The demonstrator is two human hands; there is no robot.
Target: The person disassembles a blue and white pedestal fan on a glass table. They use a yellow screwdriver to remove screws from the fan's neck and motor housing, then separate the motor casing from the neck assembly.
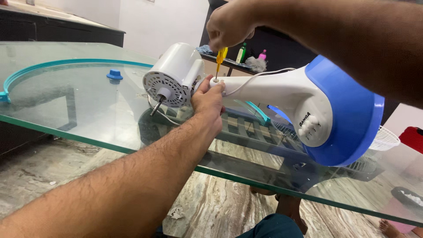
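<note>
On the glass table [53, 83], a white table fan lies on its side, its motor housing [174, 75] pointing left with the bare metal shaft [156, 106] sticking out of the vented face, and its neck [264, 88] running right to the blue-and-white base [348, 114], which stands tipped up on edge. A yellow-handled screwdriver [219, 61] stands nearly upright, its tip set into the joint where the neck meets the motor housing. The right hand [229, 24] comes in from above with fingers curled shut around the screwdriver's handle. The left hand [207, 103] is wrapped around the neck just below that joint, thumb and fingers closed on it; whether it also touches the thin white cord [251, 79] trailing along the neck is hard to make out. Farther left on the glass lie a small blue cap [114, 75] and a curved teal ring [26, 72]. Behind the fan, a dark shelf carries a green bottle [241, 53] and a pink bottle [262, 54].
</note>
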